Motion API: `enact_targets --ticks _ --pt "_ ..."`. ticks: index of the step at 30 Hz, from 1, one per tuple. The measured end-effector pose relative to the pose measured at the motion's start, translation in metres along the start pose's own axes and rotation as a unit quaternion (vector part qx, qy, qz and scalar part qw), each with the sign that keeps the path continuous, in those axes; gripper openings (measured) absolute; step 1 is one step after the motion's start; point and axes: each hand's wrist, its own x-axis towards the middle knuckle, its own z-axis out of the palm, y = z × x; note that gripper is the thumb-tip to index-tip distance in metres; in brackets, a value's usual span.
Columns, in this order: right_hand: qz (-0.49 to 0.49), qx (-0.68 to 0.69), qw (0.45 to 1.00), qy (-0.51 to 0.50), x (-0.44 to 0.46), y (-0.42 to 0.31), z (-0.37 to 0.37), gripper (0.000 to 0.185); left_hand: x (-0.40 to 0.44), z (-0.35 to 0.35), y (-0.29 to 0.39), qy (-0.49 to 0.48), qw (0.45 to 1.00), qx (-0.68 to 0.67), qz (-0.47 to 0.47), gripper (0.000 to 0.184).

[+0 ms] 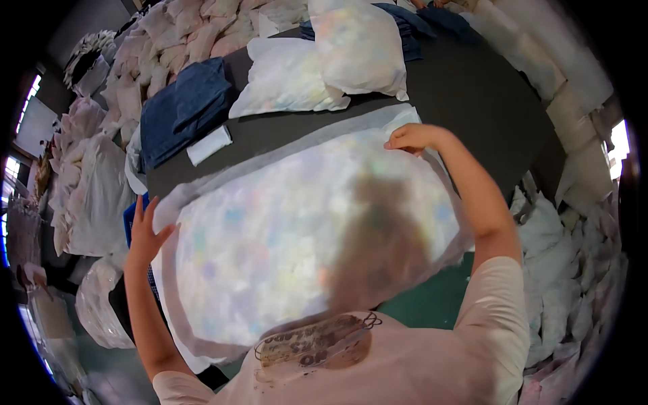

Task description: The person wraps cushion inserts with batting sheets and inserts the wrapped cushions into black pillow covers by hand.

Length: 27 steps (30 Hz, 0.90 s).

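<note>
A large, plump pillow (270, 229) in a thin, see-through white cover lies in front of my body, with faint pastel patches showing through. Its nearer edge reaches my shirt, and a dark shadow falls over its right half. My right hand (415, 138) is closed in a pinch on the cover near the upper right corner. At the left end, my left hand (146, 233) has its fingers spread, with the thumb at the pillow's edge; whether it presses on the cover is hard to tell.
On the dark table (466, 94) are two stuffed white pillows (361, 47), folded dark blue cloth (185, 108) and a small white packet (209, 145). Heaps of white bags (98, 182) stand left and behind; more bags (574, 270) are piled right. Another person's hand (439, 3) shows at the top.
</note>
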Motion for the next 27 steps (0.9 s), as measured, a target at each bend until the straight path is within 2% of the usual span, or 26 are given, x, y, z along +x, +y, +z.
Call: enact_targets --ticks 2,3,4,5,6,7,9,10,11,12,13,14,16,19,20,21,22,24,27 --pt "0.053 0.055 0.993 -0.090 0.020 -0.015 -0.037 0.039 0.035 0.025 0.011 0.058 0.990 0.126 0.010 0.077" --pt "0.043 0.063 0.995 -0.061 0.047 -0.006 -0.050 0.032 0.044 0.046 0.007 0.101 0.985 0.142 0.010 0.079" --pt "-0.032 -0.017 0.993 0.116 0.080 0.008 -0.051 0.029 0.045 0.069 0.009 0.108 0.980 0.162 -0.034 0.078" --pt "-0.104 -0.094 0.948 0.287 0.121 0.029 -0.043 0.026 0.044 0.106 -0.015 0.093 0.985 0.090 -0.110 0.077" --pt "-0.171 -0.168 0.862 0.446 0.160 0.048 -0.030 0.024 0.040 0.136 -0.041 0.079 0.979 0.017 -0.188 0.077" --pt "-0.236 -0.210 0.787 0.531 0.186 0.065 -0.007 0.020 0.035 0.146 -0.056 0.111 0.979 0.015 -0.171 0.077" --pt "-0.242 -0.189 0.799 0.517 0.209 0.069 0.010 0.018 0.037 0.152 -0.067 0.179 0.975 0.009 -0.134 0.077" --pt "-0.246 -0.180 0.806 0.507 0.218 0.070 0.018 0.018 0.037 0.152 -0.076 0.151 0.973 -0.007 -0.175 0.075" --pt "-0.186 -0.124 0.869 0.442 0.209 0.064 0.011 0.016 0.039 0.140 -0.066 0.117 0.968 -0.023 -0.221 0.073" --pt "-0.148 -0.153 0.888 0.407 0.195 0.055 0.004 0.020 0.039 0.137 -0.062 0.086 0.958 -0.042 -0.269 0.072" --pt "-0.109 -0.179 0.910 0.358 0.191 0.054 0.000 0.029 0.036 0.151 -0.083 0.091 0.959 -0.046 -0.265 0.062" --pt "-0.070 -0.207 0.925 0.311 0.189 0.051 -0.005 0.038 0.045 0.135 -0.056 0.024 0.940 -0.044 -0.337 0.048" --pt "-0.056 -0.200 0.952 0.223 0.177 0.035 -0.011 0.056 0.043 0.154 -0.082 0.043 0.935 -0.105 -0.336 0.035" --pt "-0.019 -0.166 0.985 0.036 0.152 0.012 -0.015 0.077 0.038 0.119 -0.029 0.157 0.974 -0.093 -0.138 0.034" --pt "-0.004 -0.151 0.988 -0.032 0.142 0.008 -0.017 0.083 0.032 0.108 -0.031 0.176 0.970 -0.082 -0.143 0.036" --pt "0.033 -0.153 0.988 -0.013 0.133 0.006 -0.021 0.075 0.029 0.098 -0.036 0.199 0.967 -0.072 -0.143 0.038" --pt "0.016 -0.118 0.992 -0.032 0.122 0.003 -0.029 0.067 0.023 0.085 -0.040 0.223 0.962 -0.064 -0.142 0.041" --pt "-0.017 -0.051 0.996 -0.067 0.087 -0.011 -0.051 0.051 0.004 0.048 -0.060 0.232 0.938 -0.144 -0.213 0.047" --pt "-0.132 -0.065 0.988 0.045 0.016 -0.024 -0.068 0.030 -0.038 -0.007 -0.079 0.343 0.859 -0.320 -0.207 0.051"
